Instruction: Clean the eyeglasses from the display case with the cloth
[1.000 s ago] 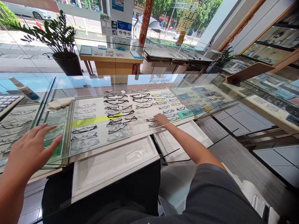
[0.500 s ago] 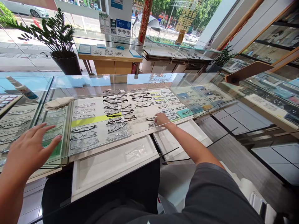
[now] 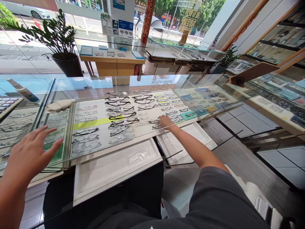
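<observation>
My right hand (image 3: 165,122) reaches inside the glass display case (image 3: 140,135), its fingers curled down on a pair of dark-framed eyeglasses (image 3: 156,126) near the case's front edge. The fingertips partly hide that pair. Another pair (image 3: 152,121) lies just behind it. At the left, my left hand (image 3: 30,152) is open, fingers spread, over the glass top with nothing in it. Rows of eyeglasses (image 3: 119,103) fill the middle of the case, and clear-framed ones (image 3: 87,113) lie to their left.
Two white drawers (image 3: 105,173) stand pulled out below the case, with a clear plastic bag (image 3: 139,156) in the nearer one. A beige cloth (image 3: 60,106) and a spray bottle (image 3: 23,90) are at the left on the glass. Beyond the counter stands a potted plant (image 3: 66,60).
</observation>
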`<state>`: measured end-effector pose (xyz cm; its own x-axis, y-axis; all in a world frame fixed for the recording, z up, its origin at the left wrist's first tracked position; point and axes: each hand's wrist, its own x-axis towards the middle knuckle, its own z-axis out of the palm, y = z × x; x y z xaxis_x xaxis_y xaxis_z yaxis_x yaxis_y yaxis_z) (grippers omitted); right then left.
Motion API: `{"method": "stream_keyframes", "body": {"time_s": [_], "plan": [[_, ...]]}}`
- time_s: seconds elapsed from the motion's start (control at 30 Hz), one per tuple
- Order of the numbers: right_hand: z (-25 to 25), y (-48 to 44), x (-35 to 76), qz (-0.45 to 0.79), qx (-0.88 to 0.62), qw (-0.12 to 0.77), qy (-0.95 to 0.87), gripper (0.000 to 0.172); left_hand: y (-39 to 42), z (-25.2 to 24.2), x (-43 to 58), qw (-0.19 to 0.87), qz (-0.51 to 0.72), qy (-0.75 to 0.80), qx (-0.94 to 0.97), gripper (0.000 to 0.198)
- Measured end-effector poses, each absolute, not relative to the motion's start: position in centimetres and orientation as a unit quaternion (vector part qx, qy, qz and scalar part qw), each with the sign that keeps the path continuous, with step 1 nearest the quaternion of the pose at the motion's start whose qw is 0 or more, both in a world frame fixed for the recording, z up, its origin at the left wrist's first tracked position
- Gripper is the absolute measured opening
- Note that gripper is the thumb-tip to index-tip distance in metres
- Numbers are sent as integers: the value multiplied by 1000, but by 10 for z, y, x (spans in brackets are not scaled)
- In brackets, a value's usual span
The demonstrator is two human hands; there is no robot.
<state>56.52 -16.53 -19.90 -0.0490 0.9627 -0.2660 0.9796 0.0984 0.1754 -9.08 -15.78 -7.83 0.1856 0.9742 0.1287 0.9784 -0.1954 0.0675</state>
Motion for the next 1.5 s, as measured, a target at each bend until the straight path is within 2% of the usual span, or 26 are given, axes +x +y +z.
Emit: {"method": "stream_keyframes", "body": {"time_s": [0.17, 0.43, 0.63, 0.9, 1.13, 1.27, 1.4, 1.5], "plan": [[-201, -165, 561, -30, 661, 157, 733, 40, -158, -77, -90, 11, -66, -639, -767, 101], [-202, -167, 558, -42, 662, 150, 733, 41, -158, -77, -91, 9, -74, -635, -769, 98], [-197, -168, 555, -52, 665, 147, 731, 48, -159, -75, -88, 6, -68, -639, -766, 100], [-169, -173, 522, -67, 660, 107, 741, 42, -160, -74, -84, 8, -76, -636, -767, 101], [-149, -205, 441, -192, 538, 115, 813, 31, -160, -78, -82, 9, -93, -630, -771, 97], [-121, -226, 409, -293, 457, 152, 826, 29, -158, -83, -84, 9, -94, -629, -772, 92], [-60, -233, 394, -433, 345, 205, 807, 35, -156, -86, -82, -1, -99, -628, -772, 92], [-8, -211, 406, -330, 397, 100, 851, 31, -156, -84, -79, -13, -96, -628, -772, 92]]}}
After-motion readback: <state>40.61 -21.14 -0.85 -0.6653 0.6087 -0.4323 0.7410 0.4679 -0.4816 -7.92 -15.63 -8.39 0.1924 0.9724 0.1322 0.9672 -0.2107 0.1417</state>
